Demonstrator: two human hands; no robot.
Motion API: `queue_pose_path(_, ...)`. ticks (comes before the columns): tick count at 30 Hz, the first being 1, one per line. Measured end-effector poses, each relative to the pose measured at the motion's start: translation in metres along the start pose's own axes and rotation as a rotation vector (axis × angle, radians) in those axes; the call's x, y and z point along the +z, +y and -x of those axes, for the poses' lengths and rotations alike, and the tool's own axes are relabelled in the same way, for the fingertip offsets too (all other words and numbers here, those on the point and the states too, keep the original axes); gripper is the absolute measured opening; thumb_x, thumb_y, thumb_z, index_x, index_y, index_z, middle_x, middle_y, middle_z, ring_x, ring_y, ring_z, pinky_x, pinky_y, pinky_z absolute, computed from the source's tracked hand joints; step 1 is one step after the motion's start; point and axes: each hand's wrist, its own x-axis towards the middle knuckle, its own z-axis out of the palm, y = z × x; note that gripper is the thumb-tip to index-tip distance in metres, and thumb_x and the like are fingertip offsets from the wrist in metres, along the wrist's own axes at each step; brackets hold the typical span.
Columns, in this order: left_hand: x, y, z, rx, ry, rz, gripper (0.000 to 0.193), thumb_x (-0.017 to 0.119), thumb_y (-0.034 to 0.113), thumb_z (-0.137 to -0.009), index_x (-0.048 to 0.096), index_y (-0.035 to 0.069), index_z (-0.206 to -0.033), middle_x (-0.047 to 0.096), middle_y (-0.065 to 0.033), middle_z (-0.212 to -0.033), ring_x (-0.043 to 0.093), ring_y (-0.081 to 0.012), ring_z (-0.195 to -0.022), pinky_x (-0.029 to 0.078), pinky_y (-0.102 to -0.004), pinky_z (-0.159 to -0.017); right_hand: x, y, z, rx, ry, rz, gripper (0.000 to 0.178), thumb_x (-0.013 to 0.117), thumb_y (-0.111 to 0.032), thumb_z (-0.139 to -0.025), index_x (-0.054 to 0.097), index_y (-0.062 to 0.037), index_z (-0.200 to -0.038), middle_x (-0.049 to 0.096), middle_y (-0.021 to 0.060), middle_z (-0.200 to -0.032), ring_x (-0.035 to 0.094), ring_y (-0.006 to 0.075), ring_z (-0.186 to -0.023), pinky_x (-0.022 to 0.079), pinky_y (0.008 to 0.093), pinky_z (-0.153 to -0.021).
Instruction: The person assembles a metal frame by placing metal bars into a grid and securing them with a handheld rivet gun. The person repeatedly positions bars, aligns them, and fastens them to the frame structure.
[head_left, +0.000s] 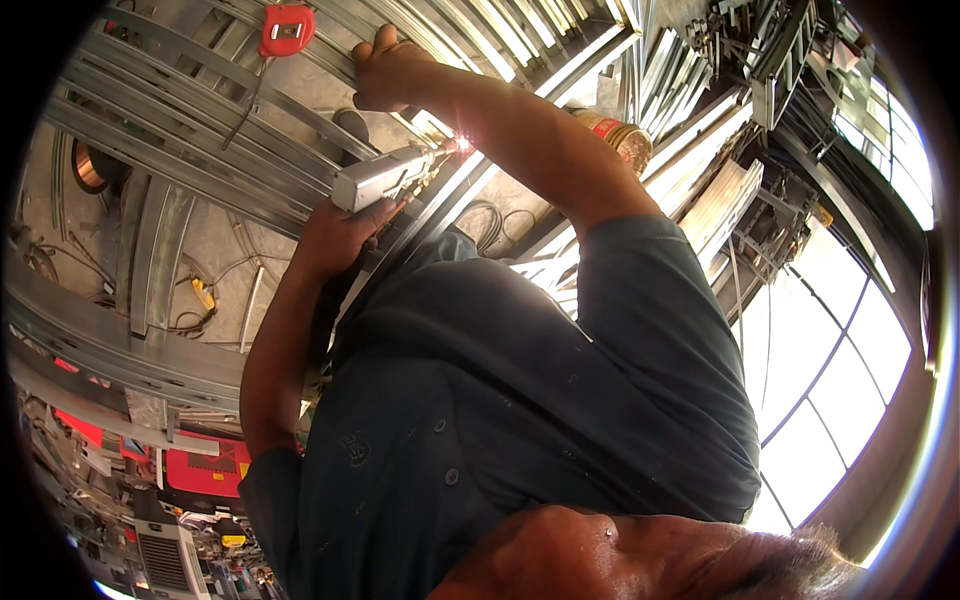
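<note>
Past own head [650,560], clasps grey torch [375,180] in left hand [340,238], lengthwise rightward to spark [463,146]; cannot tell grip of right hand [392,74]

Shows a red tape measure [287,31] just left of the right fingers [386,37], a round red-and-gold container [632,148] well right of them; well left of the left fingers [383,212], a copper-coloured spool [88,170]; below-left, a red machine [187,474].
</note>
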Motion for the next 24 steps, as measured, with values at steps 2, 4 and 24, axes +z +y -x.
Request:
queue_pose_path(2, 0.0, -0.003, 0.0, -0.003, -0.003, -0.01, 0.032, 0.066, 0.029, -0.098, 0.071, 0.001, -0.114, 0.072, -0.0059, -0.084, 0.063, -0.0118, -0.066, 0.051, -0.0305, -0.061, 0.001, 0.0, 0.0, 0.0, 0.004, 0.001, 0.058, 0.056, -0.032, -0.091, 0.041, 0.0034, -0.135, 0.044, 0.033, -0.127, 0.063, 0.0486, -0.11, 0.056, 0.0523, -0.087)
queue_pose_path(4, 0.0, -0.002, 0.0, -0.002, 0.0, -0.006, 0.032, 0.066, 0.029, -0.098, 0.071, 0.001, -0.114, 0.072, -0.006, -0.085, 0.063, -0.0118, -0.066, 0.051, -0.0304, -0.061, 0.001, -0.001, -0.001, 0.004, 0.004, 0.002, 0.058, 0.056, -0.031, -0.091, 0.041, 0.0032, -0.134, 0.044, 0.033, -0.127, 0.063, 0.0486, -0.11, 0.056, 0.0525, -0.087)
queue_pose_path(24, -0.001, 0.001, 0.003, 0.023, 0.01, -0.022, 0.031, 0.065, 0.027, -0.099, 0.071, 0.002, -0.115, 0.072, -0.0068, -0.083, 0.063, -0.0125, -0.064, 0.051, -0.0317, -0.061, 0.003, 0.001, -0.001, -0.009, 0.027, 0.0, 0.056, 0.057, -0.033, -0.09, 0.043, 0.0028, -0.13, 0.044, 0.0335, -0.125, 0.064, 0.0487, -0.106, 0.056, 0.0529, -0.084)
